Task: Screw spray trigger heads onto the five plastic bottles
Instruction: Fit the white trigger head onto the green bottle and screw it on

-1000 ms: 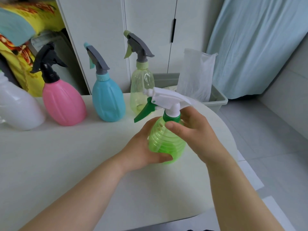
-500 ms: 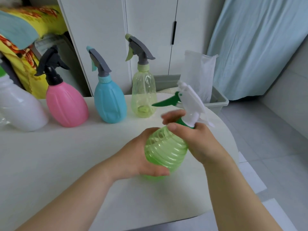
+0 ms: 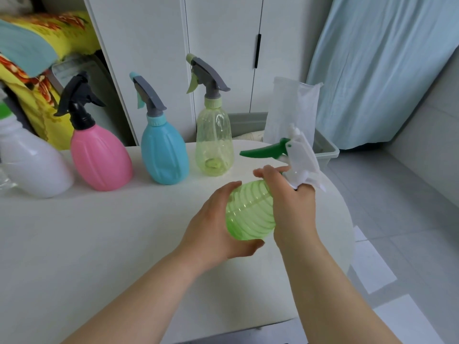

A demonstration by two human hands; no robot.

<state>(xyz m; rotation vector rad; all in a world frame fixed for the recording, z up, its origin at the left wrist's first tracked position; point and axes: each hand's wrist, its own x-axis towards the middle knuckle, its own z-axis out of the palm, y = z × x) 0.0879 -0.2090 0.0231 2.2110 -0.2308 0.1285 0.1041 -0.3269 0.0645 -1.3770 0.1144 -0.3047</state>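
A ribbed green bottle [image 3: 249, 214] is tilted to the right above the white table [image 3: 99, 244]. My left hand [image 3: 216, 227] cups its body from the left. My right hand [image 3: 290, 202] wraps the bottle's neck, just under the white trigger head with a green lever [image 3: 298, 155]. Behind, a pink bottle with a black head [image 3: 99, 157], a blue bottle with a grey head [image 3: 162, 152] and a clear yellow-green bottle with a grey head [image 3: 214, 140] stand in a row. A white bottle [image 3: 32, 165] stands at the far left, its top cut off by the frame.
A grey bin [image 3: 325, 150] holding a white plastic bag [image 3: 290, 110] stands behind the table's right end. White cabinet doors [image 3: 223, 45] rise behind the bottles. A blue curtain [image 3: 385, 70] hangs at the right, and the tiled floor [image 3: 397, 207] lies past the table's rounded edge.
The green bottle has tipped from upright to leaning right. The trigger head has swung round, its green lever moving from front left to pointing left at the back. My right hand shifted on the neck.
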